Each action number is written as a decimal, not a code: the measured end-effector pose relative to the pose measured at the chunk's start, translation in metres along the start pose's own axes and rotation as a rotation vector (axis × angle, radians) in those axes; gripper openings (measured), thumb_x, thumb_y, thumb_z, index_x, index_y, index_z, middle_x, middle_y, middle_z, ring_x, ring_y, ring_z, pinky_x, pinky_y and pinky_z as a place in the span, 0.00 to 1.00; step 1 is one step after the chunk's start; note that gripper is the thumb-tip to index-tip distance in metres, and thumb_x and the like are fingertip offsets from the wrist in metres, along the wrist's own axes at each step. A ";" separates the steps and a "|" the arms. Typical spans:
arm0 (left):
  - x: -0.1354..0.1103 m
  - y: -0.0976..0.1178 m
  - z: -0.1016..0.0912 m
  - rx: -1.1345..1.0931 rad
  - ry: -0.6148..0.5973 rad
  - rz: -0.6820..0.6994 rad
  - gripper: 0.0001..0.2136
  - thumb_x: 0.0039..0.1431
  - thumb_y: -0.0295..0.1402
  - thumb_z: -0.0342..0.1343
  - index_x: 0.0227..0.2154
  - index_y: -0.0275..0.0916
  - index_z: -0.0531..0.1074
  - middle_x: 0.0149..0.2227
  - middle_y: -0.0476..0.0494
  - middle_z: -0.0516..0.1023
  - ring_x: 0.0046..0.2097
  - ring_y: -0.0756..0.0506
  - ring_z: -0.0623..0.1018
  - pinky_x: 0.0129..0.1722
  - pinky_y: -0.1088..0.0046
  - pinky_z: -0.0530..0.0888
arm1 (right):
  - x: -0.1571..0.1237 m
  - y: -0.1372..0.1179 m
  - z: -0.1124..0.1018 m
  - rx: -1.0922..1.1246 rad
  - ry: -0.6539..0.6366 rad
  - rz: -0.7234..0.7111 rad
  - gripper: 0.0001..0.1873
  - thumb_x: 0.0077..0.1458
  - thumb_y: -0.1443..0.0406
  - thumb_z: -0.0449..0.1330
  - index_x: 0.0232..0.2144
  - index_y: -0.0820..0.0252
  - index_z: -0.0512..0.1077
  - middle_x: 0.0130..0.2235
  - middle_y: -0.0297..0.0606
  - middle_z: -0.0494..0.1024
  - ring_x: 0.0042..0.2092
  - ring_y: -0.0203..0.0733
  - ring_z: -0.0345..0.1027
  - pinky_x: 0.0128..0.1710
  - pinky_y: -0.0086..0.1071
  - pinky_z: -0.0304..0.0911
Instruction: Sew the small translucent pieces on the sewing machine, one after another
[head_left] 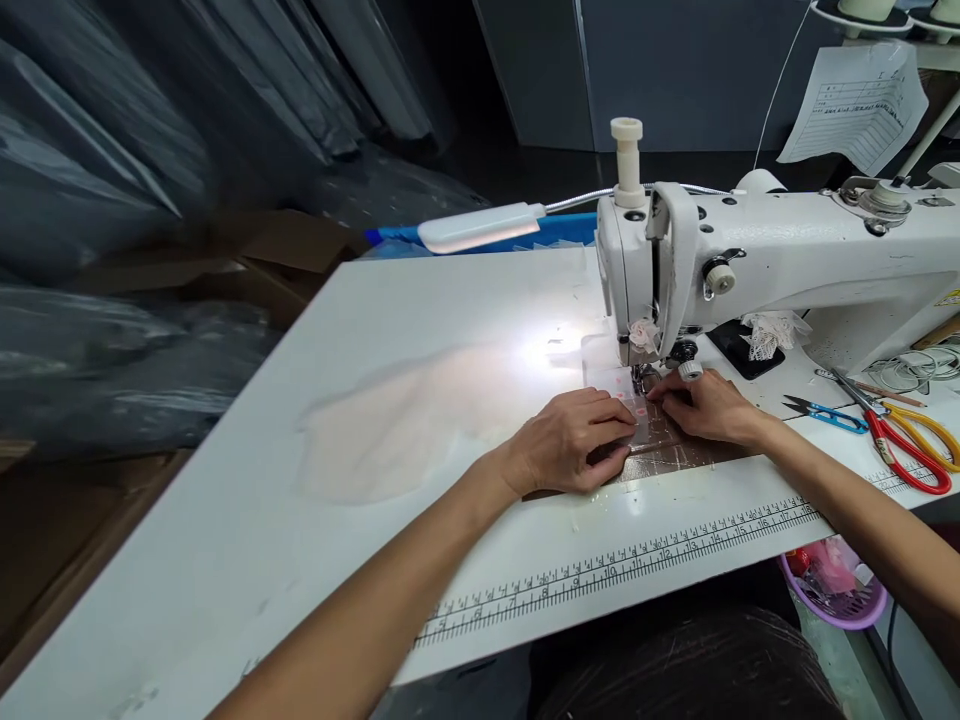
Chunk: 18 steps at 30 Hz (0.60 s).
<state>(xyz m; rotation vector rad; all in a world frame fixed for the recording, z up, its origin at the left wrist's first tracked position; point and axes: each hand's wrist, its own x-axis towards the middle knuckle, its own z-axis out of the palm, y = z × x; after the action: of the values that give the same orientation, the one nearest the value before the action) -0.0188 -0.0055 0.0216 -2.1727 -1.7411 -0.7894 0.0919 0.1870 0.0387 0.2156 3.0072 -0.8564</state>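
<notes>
Hands: two, one bare left hand [571,440], one bare right hand [709,406]. One pink-spotted white fabric piece [619,382]. One shiny brown sheet [686,455]. One white metal sewing machine [810,235]. One slim white lamp [480,230]. Off-white spools [866,9]: two, cropped. One purple plastic basket [855,617].

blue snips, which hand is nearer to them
Right. The right hand is to the left of the blue snips, by the presser foot; the left hand is farther left, on the presser foot's other side.
</notes>
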 end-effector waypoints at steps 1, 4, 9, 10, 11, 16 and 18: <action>0.000 0.000 0.000 -0.009 0.002 0.001 0.07 0.58 0.26 0.52 0.32 0.34 0.76 0.33 0.43 0.81 0.32 0.46 0.79 0.31 0.69 0.78 | -0.001 0.001 0.003 -0.002 0.037 -0.005 0.15 0.58 0.69 0.55 0.41 0.55 0.80 0.40 0.37 0.80 0.39 0.42 0.73 0.38 0.33 0.65; 0.000 0.000 0.000 -0.021 0.009 0.001 0.07 0.57 0.27 0.53 0.32 0.34 0.76 0.33 0.42 0.81 0.32 0.46 0.79 0.30 0.68 0.78 | -0.006 0.009 0.013 -0.026 0.123 -0.148 0.16 0.60 0.68 0.54 0.44 0.55 0.79 0.40 0.38 0.78 0.37 0.39 0.71 0.37 0.31 0.65; 0.001 0.001 0.000 -0.015 -0.007 -0.008 0.08 0.56 0.28 0.52 0.33 0.35 0.76 0.34 0.43 0.81 0.32 0.46 0.79 0.31 0.68 0.78 | -0.011 0.020 0.019 -0.080 0.083 -0.366 0.16 0.58 0.68 0.55 0.44 0.53 0.80 0.44 0.41 0.73 0.39 0.39 0.69 0.42 0.34 0.67; 0.001 0.002 -0.001 -0.002 -0.019 -0.014 0.08 0.56 0.28 0.52 0.33 0.36 0.76 0.34 0.44 0.81 0.32 0.46 0.79 0.31 0.68 0.77 | -0.011 0.021 0.019 -0.086 0.075 -0.376 0.16 0.59 0.68 0.55 0.44 0.53 0.80 0.44 0.42 0.73 0.40 0.39 0.69 0.43 0.34 0.68; 0.001 0.003 -0.001 0.016 -0.032 -0.024 0.08 0.56 0.29 0.52 0.33 0.37 0.76 0.34 0.45 0.81 0.31 0.46 0.78 0.32 0.67 0.77 | -0.010 0.022 0.019 -0.091 0.070 -0.385 0.16 0.60 0.68 0.54 0.45 0.54 0.80 0.44 0.43 0.72 0.40 0.40 0.69 0.43 0.35 0.68; 0.000 0.005 -0.001 0.098 -0.070 -0.096 0.09 0.55 0.31 0.52 0.33 0.38 0.77 0.34 0.46 0.81 0.29 0.47 0.75 0.31 0.67 0.73 | -0.011 0.021 0.020 -0.131 0.083 -0.420 0.18 0.62 0.67 0.53 0.50 0.54 0.77 0.44 0.44 0.71 0.38 0.39 0.68 0.42 0.37 0.69; -0.001 0.005 -0.001 0.112 -0.089 -0.119 0.09 0.55 0.32 0.52 0.34 0.38 0.77 0.34 0.46 0.81 0.29 0.47 0.74 0.32 0.67 0.72 | -0.012 0.018 0.020 -0.168 0.094 -0.416 0.19 0.62 0.67 0.52 0.51 0.54 0.77 0.44 0.44 0.72 0.37 0.39 0.68 0.41 0.36 0.69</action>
<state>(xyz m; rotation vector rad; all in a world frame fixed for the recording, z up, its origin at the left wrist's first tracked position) -0.0140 -0.0081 0.0225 -2.0771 -1.9246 -0.6142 0.1055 0.1901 0.0130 -0.3961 3.2437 -0.6136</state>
